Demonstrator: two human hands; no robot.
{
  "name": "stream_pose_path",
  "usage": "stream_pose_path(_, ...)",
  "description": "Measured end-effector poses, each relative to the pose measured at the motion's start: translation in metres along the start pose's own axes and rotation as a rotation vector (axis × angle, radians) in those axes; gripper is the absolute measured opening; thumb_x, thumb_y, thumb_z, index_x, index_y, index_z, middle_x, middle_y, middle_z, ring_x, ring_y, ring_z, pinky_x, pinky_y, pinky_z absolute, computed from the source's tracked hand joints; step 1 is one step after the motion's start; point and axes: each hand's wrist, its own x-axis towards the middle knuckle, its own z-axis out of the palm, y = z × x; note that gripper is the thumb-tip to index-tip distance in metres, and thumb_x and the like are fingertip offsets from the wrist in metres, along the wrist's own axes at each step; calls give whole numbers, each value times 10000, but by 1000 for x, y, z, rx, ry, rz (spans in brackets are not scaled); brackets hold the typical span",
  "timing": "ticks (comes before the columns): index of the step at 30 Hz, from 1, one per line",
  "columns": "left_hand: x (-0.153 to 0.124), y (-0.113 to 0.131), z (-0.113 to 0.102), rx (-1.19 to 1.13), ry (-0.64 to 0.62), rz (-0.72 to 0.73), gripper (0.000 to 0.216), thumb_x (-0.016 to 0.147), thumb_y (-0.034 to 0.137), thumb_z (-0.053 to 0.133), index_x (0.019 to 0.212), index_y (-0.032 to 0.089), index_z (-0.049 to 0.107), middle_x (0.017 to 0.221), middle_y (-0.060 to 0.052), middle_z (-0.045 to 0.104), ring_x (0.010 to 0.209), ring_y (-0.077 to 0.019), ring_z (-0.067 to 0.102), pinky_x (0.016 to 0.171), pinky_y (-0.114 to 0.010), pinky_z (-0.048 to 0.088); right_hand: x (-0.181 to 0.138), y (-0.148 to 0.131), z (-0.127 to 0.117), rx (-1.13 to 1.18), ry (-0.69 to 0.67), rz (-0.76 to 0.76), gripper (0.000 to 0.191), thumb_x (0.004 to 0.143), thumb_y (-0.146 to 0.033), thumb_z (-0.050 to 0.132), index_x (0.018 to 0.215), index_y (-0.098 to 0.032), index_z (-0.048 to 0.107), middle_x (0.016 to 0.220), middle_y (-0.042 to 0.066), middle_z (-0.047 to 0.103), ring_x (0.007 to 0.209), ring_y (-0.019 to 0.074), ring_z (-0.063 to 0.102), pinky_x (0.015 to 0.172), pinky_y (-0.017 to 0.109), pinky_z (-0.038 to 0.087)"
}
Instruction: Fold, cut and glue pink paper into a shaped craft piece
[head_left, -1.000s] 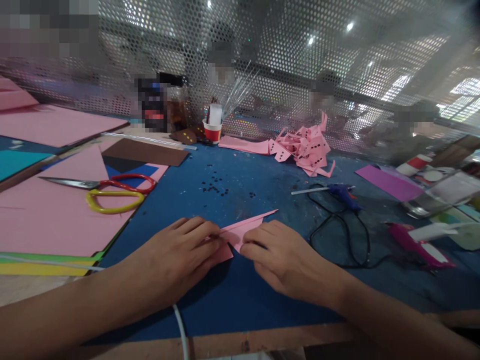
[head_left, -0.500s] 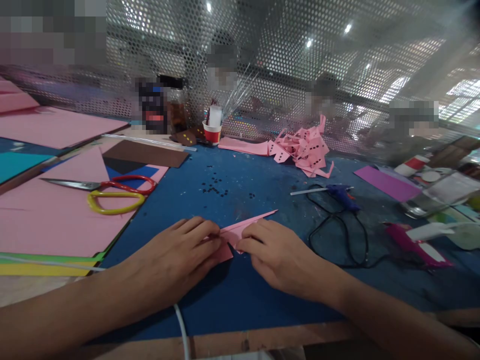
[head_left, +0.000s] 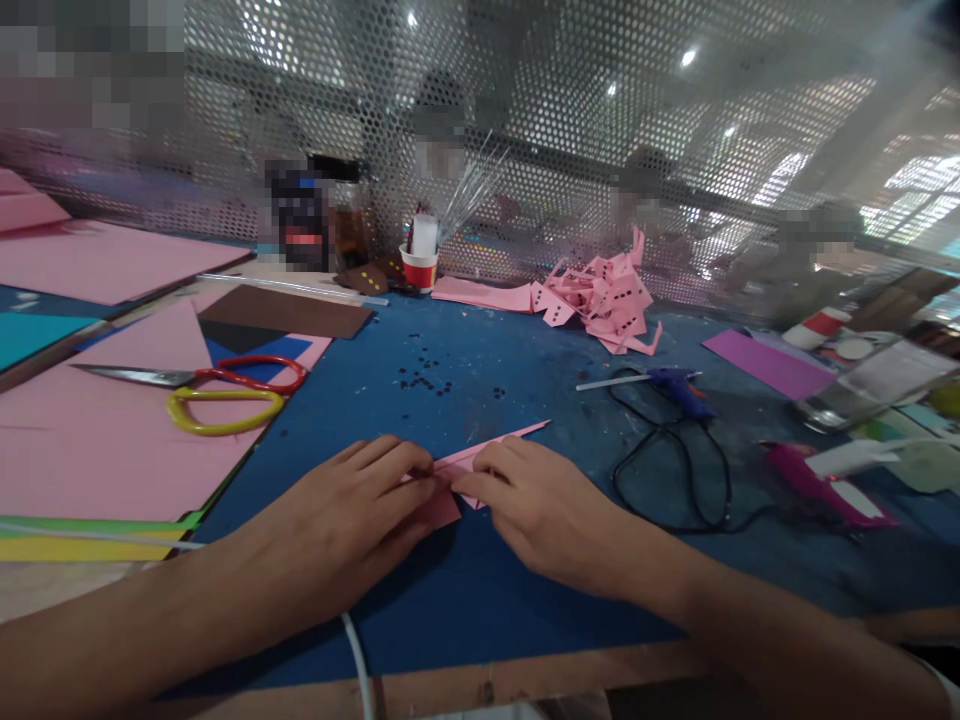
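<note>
A small folded pink paper piece [head_left: 480, 456] lies on the blue table mat [head_left: 480, 600] near the front edge, its thin point aimed up and right. My left hand [head_left: 352, 520] presses down on the paper's left end with fingers together. My right hand [head_left: 540, 505] presses the middle of the paper, fingertips close to those of the left hand. Most of the paper is hidden under both hands.
Scissors with red and yellow handles [head_left: 217, 390] lie on large pink sheets [head_left: 112, 440] at the left. A blue glue gun [head_left: 675, 385] with black cord, a pink glue gun [head_left: 825, 480], pink dotted scraps [head_left: 600, 295], a red cup [head_left: 418, 265] and a perforated metal screen [head_left: 525, 130] stand behind.
My right hand has slid left along the pink paper toward my left hand, covering more of it. The left hand has stayed in place.
</note>
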Motion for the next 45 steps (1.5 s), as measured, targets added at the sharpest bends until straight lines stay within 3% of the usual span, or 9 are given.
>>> stream_pose_path(6,-1,1,0,37,-1,26,158,996,238,505,998,195,658,1053,-76,623,965,-234,562,817,-389,485,-3,-1,-4,-3,6,-6,432,935,-47,432,1335,-160,551,1084,91,616,1008,211,532,891,367,466)
stream_pose_path(12,-2,0,-2,50,-2,37,164,956,181,520,1041,196,659,1105,-79,630,996,-246,563,841,-406,486,-10,1,-9,15,12,-5,306,940,-64,453,1155,-180,636,1086,73,638,1001,198,549,901,348,455)
stream_pose_path(21,-2,3,-5,-20,-2,7,122,970,245,552,995,214,668,1106,-68,633,994,-228,571,844,-380,479,-9,5,-7,-14,40,-6,209,951,-100,464,1031,-154,650,1034,84,661,983,216,568,886,358,445)
stream_pose_path(28,0,2,-6,-44,-7,30,140,972,237,575,1076,220,666,1156,-65,644,1045,-217,587,877,-360,491,-2,15,-3,-55,131,119,266,1020,-175,459,1254,-166,584,1198,106,649,1100,243,546,946,412,392)
stream_pose_path(35,-1,-5,0,-7,10,99,286,1013,218,502,1273,277,607,1225,-52,668,1110,-208,600,967,-375,490,-4,16,-6,-55,110,202,223,1002,-195,520,1198,-178,624,1125,91,664,1056,235,571,902,383,378)
stream_pose_path(45,3,-9,2,5,84,197,354,1030,133,385,1298,223,598,1280,-49,681,1197,-189,594,1061,-363,459,-4,19,-4,-6,115,248,137,968,-224,604,1092,-196,655,1055,58,670,974,205,583,831,348,357)
